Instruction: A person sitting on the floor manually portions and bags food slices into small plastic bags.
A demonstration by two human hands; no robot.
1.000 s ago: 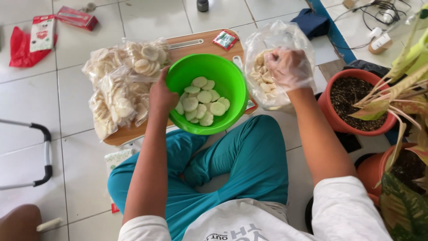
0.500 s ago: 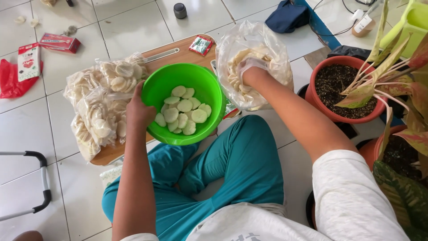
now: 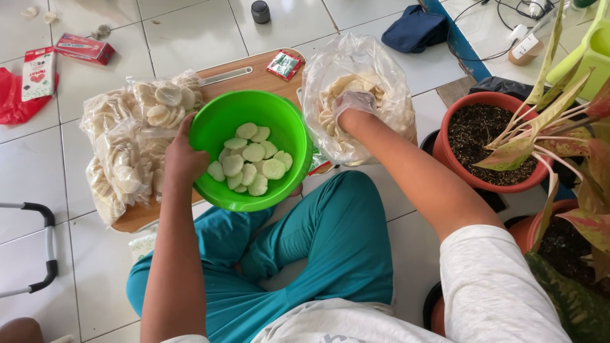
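A green plastic bowl [image 3: 219,130] holding several pale round crackers [image 3: 251,166] rests on a low wooden board [image 3: 248,76] over my lap. My left hand [image 3: 181,159] grips the bowl's left rim. My right hand [image 3: 352,105], in a thin clear glove, is reaching inside a large clear plastic bag [image 3: 381,70] of the same crackers to the right of the bowl. Its fingers are curled among the crackers; what they hold is hidden by the bag.
Several filled clear bags of crackers [image 3: 127,146] lie left of the bowl. A small green sachet [image 3: 284,64] sits on the board's far edge. Potted plants [image 3: 489,143] stand at right. Red packets [image 3: 82,47], a dark blue cloth [image 3: 416,28] and cables lie on the white tiled floor.
My right hand has pushed deeper into the clear bag. The left hand has stayed on the bowl's rim. The view has shifted slightly.
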